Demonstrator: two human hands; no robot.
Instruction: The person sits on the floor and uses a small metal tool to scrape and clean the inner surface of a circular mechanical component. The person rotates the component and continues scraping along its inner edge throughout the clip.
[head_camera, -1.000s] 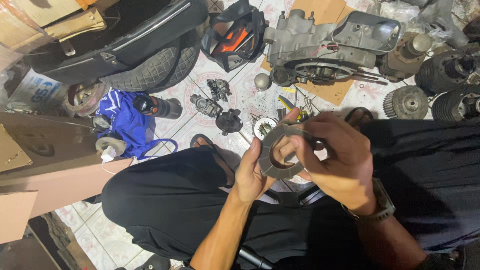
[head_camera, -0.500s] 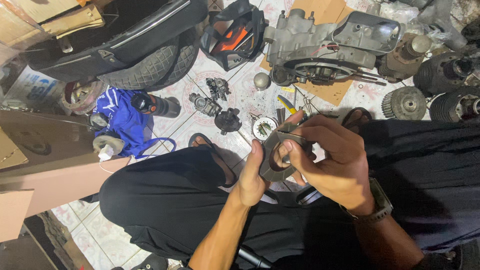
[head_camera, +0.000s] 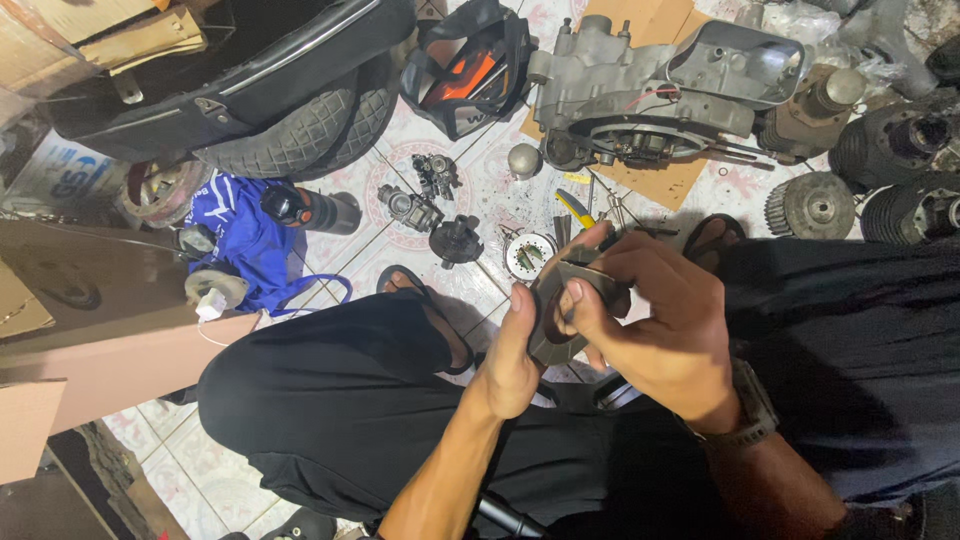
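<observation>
Head view: right hand (head_camera: 660, 320) now lower over the metal ring (head_camera: 558, 318); left hand (head_camera: 510, 355) still gripping its edge, right fingers pinching it.

The right hand (head_camera: 665, 330) covers most of the dark metal ring (head_camera: 556, 318) from three o'clock, the left hand (head_camera: 510, 355) hides its nine o'clock rim, and the finned cylinders (head_camera: 915, 175) at three o'clock are cut by the edge.

You hold the ring part (head_camera: 562, 318) between your left hand (head_camera: 510, 360) and right hand (head_camera: 655, 330) above your lap, engine casing (head_camera: 640, 95) far, tyre (head_camera: 290, 140) far left.
</observation>
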